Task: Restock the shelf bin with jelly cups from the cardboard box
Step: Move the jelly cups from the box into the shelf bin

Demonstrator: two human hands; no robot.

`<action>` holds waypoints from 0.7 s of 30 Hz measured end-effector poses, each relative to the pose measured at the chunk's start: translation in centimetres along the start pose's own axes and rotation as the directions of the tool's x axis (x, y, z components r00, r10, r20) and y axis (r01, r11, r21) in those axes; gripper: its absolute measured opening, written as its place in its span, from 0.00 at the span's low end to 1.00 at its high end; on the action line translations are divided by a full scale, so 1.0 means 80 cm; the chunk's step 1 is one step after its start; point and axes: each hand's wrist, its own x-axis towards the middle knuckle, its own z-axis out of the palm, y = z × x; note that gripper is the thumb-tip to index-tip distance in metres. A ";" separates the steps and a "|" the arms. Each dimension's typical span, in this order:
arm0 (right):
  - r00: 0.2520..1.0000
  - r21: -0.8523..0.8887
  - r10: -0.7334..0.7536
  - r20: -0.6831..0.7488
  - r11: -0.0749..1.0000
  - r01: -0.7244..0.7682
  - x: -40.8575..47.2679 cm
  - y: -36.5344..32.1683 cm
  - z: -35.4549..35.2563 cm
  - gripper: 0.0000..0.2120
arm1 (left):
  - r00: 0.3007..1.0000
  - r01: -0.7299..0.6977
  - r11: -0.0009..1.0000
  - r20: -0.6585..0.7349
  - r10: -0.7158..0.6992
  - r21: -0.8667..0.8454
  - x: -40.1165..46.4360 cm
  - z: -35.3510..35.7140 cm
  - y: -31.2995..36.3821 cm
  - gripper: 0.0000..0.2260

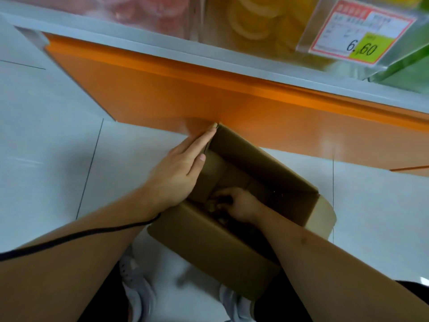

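Observation:
An open cardboard box stands on the pale tiled floor below me. My left hand lies flat along its left flap, fingers straight, thumb on the inner side. My right hand is deep inside the box, fingers curled around small dark jelly cups at the bottom. The cups are shadowed and blurred, so their number and shape are unclear. Above, clear shelf bins hold yellow jelly cups and pink ones.
An orange shelf base runs across just behind the box, topped by a white ledge. A price tag reading 6.60 hangs at the upper right beside a green bin. My shoes are just below the box. A black cable crosses my left forearm.

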 end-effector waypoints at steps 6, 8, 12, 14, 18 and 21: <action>0.996 0.030 0.013 -0.090 1.000 -0.010 -0.020 -0.015 -0.021 0.07 | 0.998 0.029 0.999 0.058 -0.030 0.015 -0.003 -0.005 0.005 0.25; 0.994 0.105 0.000 -0.108 0.994 0.012 -0.036 -0.035 -0.035 0.06 | 0.995 0.042 0.998 0.088 -0.046 0.043 -0.006 -0.010 0.010 0.26; 0.990 0.222 -0.088 -0.106 0.969 0.110 -0.088 -0.083 -0.070 0.11 | 0.989 0.082 0.974 0.103 -0.106 0.213 -0.011 -0.030 0.026 0.27; 0.984 0.260 -0.167 -0.054 0.949 0.176 -0.121 -0.105 -0.089 0.15 | 0.990 0.088 0.958 0.086 -0.115 0.273 -0.012 -0.047 0.045 0.25; 0.947 0.375 -0.310 -0.083 0.871 0.318 -0.193 -0.151 -0.117 0.22 | 0.966 0.235 0.962 0.143 -0.215 -0.140 -0.020 -0.095 0.123 0.15; 0.884 0.433 -0.445 -0.143 0.775 0.460 -0.247 -0.179 -0.135 0.23 | 0.951 0.280 0.843 0.251 -0.179 -0.459 -0.041 -0.130 0.181 0.14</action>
